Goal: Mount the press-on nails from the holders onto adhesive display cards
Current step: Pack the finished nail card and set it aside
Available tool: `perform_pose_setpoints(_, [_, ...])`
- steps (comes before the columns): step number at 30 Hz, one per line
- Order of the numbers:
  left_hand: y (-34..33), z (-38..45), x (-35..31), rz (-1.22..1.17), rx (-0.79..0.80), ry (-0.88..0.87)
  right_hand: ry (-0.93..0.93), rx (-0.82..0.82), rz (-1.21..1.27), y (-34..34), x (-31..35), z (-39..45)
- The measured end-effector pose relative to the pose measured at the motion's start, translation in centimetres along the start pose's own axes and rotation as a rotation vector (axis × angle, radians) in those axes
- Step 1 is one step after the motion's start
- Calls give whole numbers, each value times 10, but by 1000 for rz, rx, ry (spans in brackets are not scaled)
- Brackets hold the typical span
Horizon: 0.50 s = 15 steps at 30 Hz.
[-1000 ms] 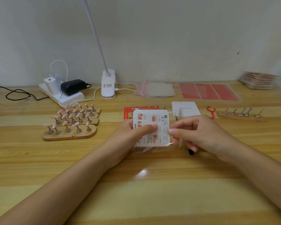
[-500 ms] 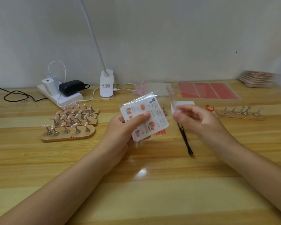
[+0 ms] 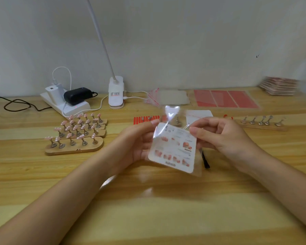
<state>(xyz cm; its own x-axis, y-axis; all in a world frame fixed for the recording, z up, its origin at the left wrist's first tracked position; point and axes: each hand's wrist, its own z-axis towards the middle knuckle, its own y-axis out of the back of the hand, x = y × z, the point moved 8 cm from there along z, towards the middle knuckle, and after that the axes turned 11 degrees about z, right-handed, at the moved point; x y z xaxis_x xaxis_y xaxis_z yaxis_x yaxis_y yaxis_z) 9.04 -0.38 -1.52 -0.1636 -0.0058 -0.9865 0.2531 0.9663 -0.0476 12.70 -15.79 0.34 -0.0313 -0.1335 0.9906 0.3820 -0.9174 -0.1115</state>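
Observation:
I hold a white printed card in a clear plastic sleeve (image 3: 173, 149) above the middle of the table. My left hand (image 3: 134, 144) grips its left edge, thumb near the top corner. My right hand (image 3: 221, 137) pinches the sleeve's upper right corner. Pink press-on nails sit on metal stands in several wooden holders (image 3: 74, 147) at the left. A wooden holder with bare metal stands (image 3: 261, 125) lies at the right. A white card (image 3: 200, 114) lies flat behind my hands.
A black-tipped tool (image 3: 205, 160) lies under my right hand. Red strips (image 3: 145, 120), a clear zip bag (image 3: 170, 99), red adhesive sheets (image 3: 226, 99) and a stack of cards (image 3: 279, 85) sit further back. A power strip (image 3: 65, 103) and lamp base (image 3: 116, 93) stand by the wall.
The sleeved card was lifted off the table and tilted by my left hand. My right hand left it for a moment, then came back to pinch the sleeve's top right corner.

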Motion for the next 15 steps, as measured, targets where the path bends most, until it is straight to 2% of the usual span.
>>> perform_pose_setpoints(4, [13, -3, -7, 148, -160, -96, -21, 95, -123, -8, 0, -2])
perform_pose_setpoints(8, [21, -3, -6, 283, -281, -112, -24, 88, -215, -4, -5, 0])
perform_pose_setpoints(12, [22, -1, 3, 267, -284, -49, -51, 54, -279, 4, -10, 3])
perform_pose_setpoints(15, [20, 1, 6, 302, -251, -29, 15, -17, -389, 11, -7, 5])
